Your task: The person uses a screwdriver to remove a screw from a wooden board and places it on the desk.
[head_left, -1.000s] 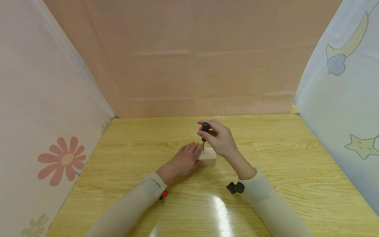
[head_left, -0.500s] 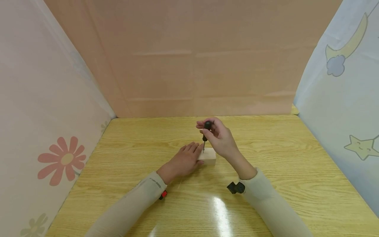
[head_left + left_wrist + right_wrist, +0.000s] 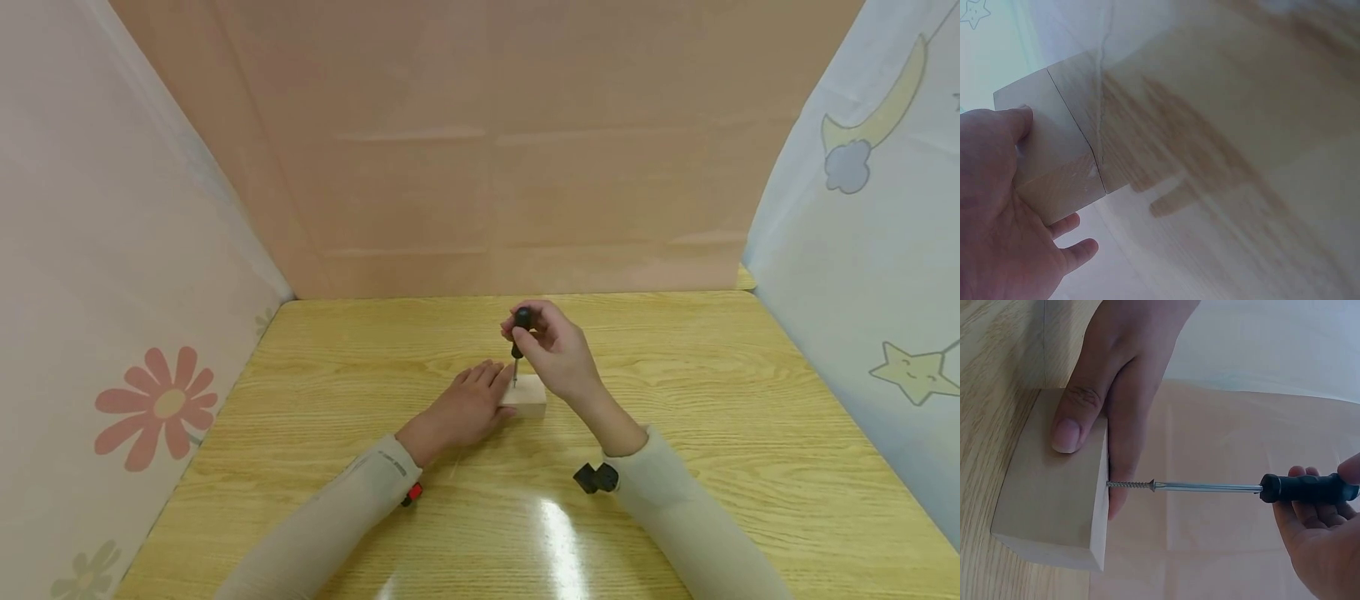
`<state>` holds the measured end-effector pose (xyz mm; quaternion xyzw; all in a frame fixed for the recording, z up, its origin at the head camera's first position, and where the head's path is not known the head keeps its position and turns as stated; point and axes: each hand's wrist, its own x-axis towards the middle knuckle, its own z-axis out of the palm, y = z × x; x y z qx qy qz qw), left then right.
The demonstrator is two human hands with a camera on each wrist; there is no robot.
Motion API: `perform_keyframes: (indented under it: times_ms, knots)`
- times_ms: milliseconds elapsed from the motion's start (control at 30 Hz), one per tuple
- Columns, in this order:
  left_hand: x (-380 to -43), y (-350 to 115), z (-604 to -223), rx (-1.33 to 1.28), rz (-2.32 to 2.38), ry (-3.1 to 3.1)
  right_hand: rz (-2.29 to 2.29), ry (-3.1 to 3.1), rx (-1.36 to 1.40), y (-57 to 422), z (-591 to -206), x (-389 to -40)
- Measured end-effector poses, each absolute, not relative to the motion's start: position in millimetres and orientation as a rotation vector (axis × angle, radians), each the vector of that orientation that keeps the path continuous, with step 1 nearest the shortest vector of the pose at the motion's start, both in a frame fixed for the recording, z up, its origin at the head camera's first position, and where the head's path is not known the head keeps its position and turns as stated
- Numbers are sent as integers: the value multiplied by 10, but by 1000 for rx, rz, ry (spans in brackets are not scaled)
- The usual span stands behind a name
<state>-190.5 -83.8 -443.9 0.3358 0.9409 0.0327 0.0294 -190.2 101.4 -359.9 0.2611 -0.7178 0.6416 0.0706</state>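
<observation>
A pale wooden block (image 3: 530, 402) lies on the table, and my left hand (image 3: 467, 408) grips its left part. In the right wrist view the left thumb (image 3: 1067, 428) presses the block's side while a finger lies along its top face. A threaded screw (image 3: 1130, 484) stands upright out of that top face, most of its length exposed. The tip of a screwdriver (image 3: 1210, 487) with a black handle meets the screw head. My right hand (image 3: 564, 354) holds the handle between thumb and fingers, above the block. In the left wrist view the block (image 3: 1054, 119) sits against the left palm.
The wood-grain table (image 3: 337, 533) has a glossy glare spot near the front. A plain tan sheet (image 3: 487, 167) hangs behind it, with printed cloths (image 3: 840, 317) along both sides. A black device (image 3: 597, 477) sits at the right wrist.
My right fingers have shifted around the screwdriver handle, spreading and then closing in again, and the handle's tilt has varied slightly. The left hand and the block stay in place.
</observation>
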Motion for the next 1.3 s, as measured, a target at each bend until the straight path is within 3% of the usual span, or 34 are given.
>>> perform_keyframes:
  times_ms: [967, 1300]
  knots:
    - [-1897, -855, -4486, 1094, 99, 2937, 1832, -2328, 637, 970, -3588, -1865]
    - [-1898, -845, -4482, 1050, 112, 2913, 1853, -2224, 868, 1000, -3594, -1891]
